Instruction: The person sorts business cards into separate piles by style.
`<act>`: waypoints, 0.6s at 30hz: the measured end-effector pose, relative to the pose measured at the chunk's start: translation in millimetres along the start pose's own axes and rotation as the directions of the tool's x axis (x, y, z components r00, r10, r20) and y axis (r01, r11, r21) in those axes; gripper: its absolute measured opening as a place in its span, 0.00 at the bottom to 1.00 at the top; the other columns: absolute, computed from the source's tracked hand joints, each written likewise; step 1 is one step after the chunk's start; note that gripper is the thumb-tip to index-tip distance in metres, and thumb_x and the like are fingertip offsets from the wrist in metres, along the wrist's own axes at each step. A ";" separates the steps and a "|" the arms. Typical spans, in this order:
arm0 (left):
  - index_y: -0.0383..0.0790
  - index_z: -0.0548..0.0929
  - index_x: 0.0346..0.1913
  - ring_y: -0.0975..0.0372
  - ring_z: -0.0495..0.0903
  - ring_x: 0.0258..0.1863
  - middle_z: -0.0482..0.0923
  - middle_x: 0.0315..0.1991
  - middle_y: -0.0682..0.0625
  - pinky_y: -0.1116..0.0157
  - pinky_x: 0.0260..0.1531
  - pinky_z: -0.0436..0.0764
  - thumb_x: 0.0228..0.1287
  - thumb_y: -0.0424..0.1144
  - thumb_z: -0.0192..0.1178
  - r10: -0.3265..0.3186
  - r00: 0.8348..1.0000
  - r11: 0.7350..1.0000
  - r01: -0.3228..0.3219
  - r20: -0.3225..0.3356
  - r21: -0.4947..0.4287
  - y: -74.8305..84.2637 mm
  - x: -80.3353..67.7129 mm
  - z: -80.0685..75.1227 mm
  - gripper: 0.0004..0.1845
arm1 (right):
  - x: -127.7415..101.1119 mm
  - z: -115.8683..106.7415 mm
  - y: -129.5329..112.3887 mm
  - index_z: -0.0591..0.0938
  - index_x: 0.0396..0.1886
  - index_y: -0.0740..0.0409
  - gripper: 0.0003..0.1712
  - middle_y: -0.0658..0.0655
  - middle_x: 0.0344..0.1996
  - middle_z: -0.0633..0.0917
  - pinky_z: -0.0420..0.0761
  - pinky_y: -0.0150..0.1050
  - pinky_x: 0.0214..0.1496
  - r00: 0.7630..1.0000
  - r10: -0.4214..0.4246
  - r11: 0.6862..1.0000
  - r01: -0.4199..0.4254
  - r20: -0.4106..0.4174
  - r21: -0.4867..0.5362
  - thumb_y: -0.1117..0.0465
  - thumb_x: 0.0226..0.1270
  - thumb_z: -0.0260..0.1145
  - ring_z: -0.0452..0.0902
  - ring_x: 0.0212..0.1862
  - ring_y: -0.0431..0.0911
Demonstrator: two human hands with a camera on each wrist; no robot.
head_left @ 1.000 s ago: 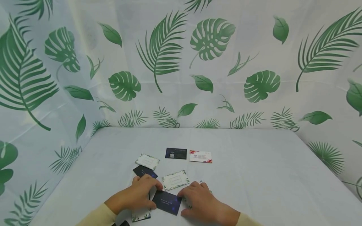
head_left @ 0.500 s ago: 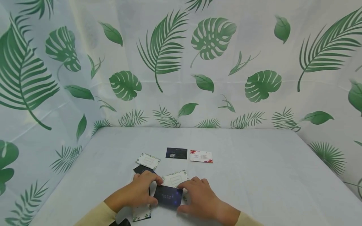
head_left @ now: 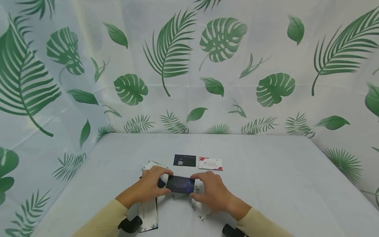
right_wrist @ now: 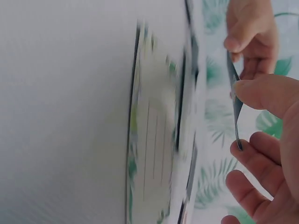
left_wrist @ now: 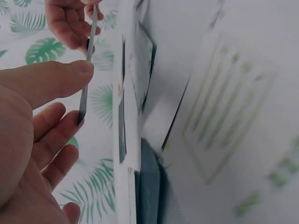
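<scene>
I hold a dark blue business card (head_left: 180,184) lifted above the table, one short end in each hand. My left hand (head_left: 164,182) pinches its left end and my right hand (head_left: 194,186) pinches its right end. In the left wrist view the card (left_wrist: 86,74) shows edge-on between thumb (left_wrist: 56,79) and fingers, with the other hand (left_wrist: 70,23) at its far end. The right wrist view shows the same card (right_wrist: 235,100) edge-on, with the left hand (right_wrist: 252,32) beyond it.
On the white table (head_left: 266,177) lie a dark card with a QR code (head_left: 184,160) and a white card with red flowers (head_left: 210,164) further back. Leaf-bordered white cards lie near the left wrist (head_left: 148,212), under the right hand (head_left: 201,210) and behind the left hand (head_left: 149,164). Leaf-print cloth walls surround the table.
The dark card was lying flat on the table under both hands; both hands have picked it up by its ends and carried it forward, away from me, levelling it.
</scene>
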State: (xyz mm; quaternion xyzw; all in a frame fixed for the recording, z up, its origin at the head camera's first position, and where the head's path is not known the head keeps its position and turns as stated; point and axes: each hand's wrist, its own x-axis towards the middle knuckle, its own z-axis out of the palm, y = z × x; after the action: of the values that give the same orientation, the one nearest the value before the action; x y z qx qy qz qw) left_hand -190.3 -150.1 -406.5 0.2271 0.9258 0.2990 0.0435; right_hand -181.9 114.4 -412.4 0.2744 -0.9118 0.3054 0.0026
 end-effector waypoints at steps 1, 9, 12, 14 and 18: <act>0.45 0.78 0.61 0.53 0.67 0.65 0.74 0.59 0.52 0.41 0.59 0.55 0.59 0.42 0.73 0.000 1.000 1.000 0.000 -0.008 0.009 -1.4 4.7 -0.4 0.27 | 4.0 -0.4 2.9 0.81 0.57 0.58 0.28 0.54 0.51 0.83 0.67 0.61 0.56 1.000 -0.006 1.000 0.006 -0.009 -0.015 0.54 0.58 0.76 0.73 0.53 0.52; 0.45 0.80 0.61 0.53 0.68 0.63 0.76 0.58 0.51 0.45 0.57 0.57 0.60 0.41 0.74 -0.047 0.997 0.994 0.052 -0.061 0.097 -13.0 48.0 -1.0 0.26 | 47.4 -6.3 24.2 0.81 0.59 0.56 0.28 0.56 0.52 0.83 0.65 0.58 0.56 0.999 0.049 0.986 -0.048 0.001 -0.159 0.52 0.61 0.75 0.72 0.57 0.55; 0.46 0.79 0.63 0.53 0.67 0.63 0.76 0.59 0.51 0.46 0.55 0.56 0.61 0.43 0.72 -0.073 0.995 0.989 0.081 -0.064 0.125 -16.4 63.3 -0.6 0.27 | 63.7 -10.1 30.4 0.81 0.60 0.55 0.28 0.56 0.52 0.83 0.64 0.58 0.57 0.996 0.081 0.979 -0.076 0.019 -0.188 0.52 0.61 0.74 0.72 0.57 0.56; 0.47 0.78 0.64 0.53 0.67 0.63 0.76 0.60 0.51 0.46 0.55 0.57 0.62 0.43 0.71 -0.083 0.995 0.986 0.091 -0.064 0.142 -18.6 72.7 -0.6 0.27 | 73.6 -12.2 34.3 0.81 0.60 0.55 0.28 0.56 0.52 0.83 0.64 0.58 0.58 0.994 0.109 0.975 -0.101 0.031 -0.196 0.52 0.62 0.73 0.71 0.57 0.56; 0.48 0.77 0.66 0.53 0.66 0.65 0.75 0.61 0.50 0.47 0.57 0.57 0.64 0.45 0.70 -0.110 0.993 0.981 0.116 -0.045 0.154 -20.9 87.8 -2.3 0.27 | 88.2 -13.2 41.2 0.80 0.62 0.53 0.28 0.55 0.52 0.82 0.63 0.57 0.60 0.983 0.174 0.965 -0.158 0.059 -0.208 0.52 0.63 0.71 0.70 0.59 0.55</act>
State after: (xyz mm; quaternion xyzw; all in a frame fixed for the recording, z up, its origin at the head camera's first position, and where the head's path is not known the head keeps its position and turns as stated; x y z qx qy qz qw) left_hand -277.4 -127.2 -411.8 0.1715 0.9584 0.2268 0.0255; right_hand -279.6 105.0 -409.3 0.2070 -0.9573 0.1994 -0.0302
